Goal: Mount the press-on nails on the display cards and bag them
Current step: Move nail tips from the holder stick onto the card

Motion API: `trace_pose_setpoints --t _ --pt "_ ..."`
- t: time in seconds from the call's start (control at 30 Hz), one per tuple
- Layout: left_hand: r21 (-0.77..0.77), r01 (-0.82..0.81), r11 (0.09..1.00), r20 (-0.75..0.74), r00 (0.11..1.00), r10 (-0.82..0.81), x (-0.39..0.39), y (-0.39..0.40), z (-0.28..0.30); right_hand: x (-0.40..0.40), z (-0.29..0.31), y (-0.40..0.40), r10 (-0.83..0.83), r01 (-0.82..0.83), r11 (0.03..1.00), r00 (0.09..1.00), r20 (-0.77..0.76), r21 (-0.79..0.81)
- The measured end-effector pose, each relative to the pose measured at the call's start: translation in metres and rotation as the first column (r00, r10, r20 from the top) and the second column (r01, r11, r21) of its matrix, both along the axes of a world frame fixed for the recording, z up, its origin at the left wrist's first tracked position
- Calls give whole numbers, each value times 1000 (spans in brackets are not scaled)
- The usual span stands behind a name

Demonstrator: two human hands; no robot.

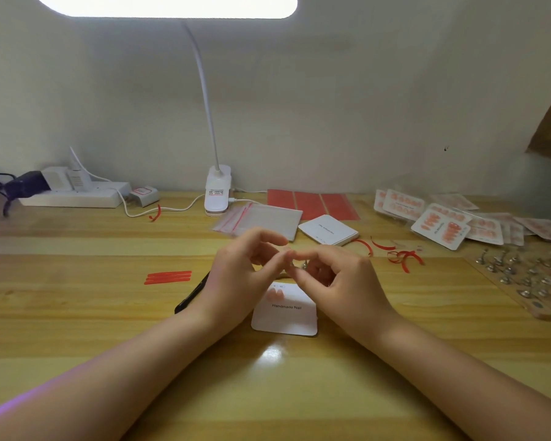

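A white display card (287, 316) printed "Handmade Nail" lies on the wooden table, with two pink press-on nails (274, 295) stuck at its top left. Above it my left hand (242, 275) and my right hand (337, 278) meet fingertip to fingertip. Between the fingertips sits a small metal-stemmed nail holder (296, 266), pinched by my right hand; my left fingers touch its top. Whether a nail is on it is hidden by the fingers.
Clear zip bags (261, 218), red tape sheets (312, 203) and a stack of blank cards (328, 233) lie behind my hands. Bagged finished cards (439, 224) and a board of metal holders (528, 281) are at right. Red strips (167, 277), a black tool (193, 294), a clip lamp (217, 192).
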State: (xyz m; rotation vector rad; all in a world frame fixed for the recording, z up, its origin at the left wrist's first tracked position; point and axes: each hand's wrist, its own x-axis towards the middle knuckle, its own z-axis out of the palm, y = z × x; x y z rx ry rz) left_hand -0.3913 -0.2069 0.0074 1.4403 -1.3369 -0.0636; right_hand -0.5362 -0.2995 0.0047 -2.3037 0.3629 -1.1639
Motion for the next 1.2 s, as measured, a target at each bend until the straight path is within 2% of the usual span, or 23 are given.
trace_pose_setpoints --t 0.2,0.37,0.6,0.77,0.87,1.07,1.2 --pt "48 69 996 -119 991 -63 -2 -1 0 0 -1 -1 -35 35 999 999 -24 1" --pt "68 77 995 -129 989 -67 -3 -1 -1 0 -3 -1 -20 20 1000 1000 -12 -22" --pt "37 141 989 -221 967 -130 -4 1 1 2 -3 -3 -54 47 991 997 54 126" --pt "8 259 966 -460 859 -227 -7 0 5 0 -2 -2 -38 30 996 995 92 80" --pt "-19 263 965 -551 803 -229 -7 0 6 -1 0 -2 -32 29 999 993 111 31" --pt "-37 268 963 -617 752 -233 -4 -2 4 -2 0 -2 -60 69 993 993 98 -91" --pt "-27 244 969 -594 776 -212 -3 -3 2 -4 2 -1 -92 99 985 994 49 -139"
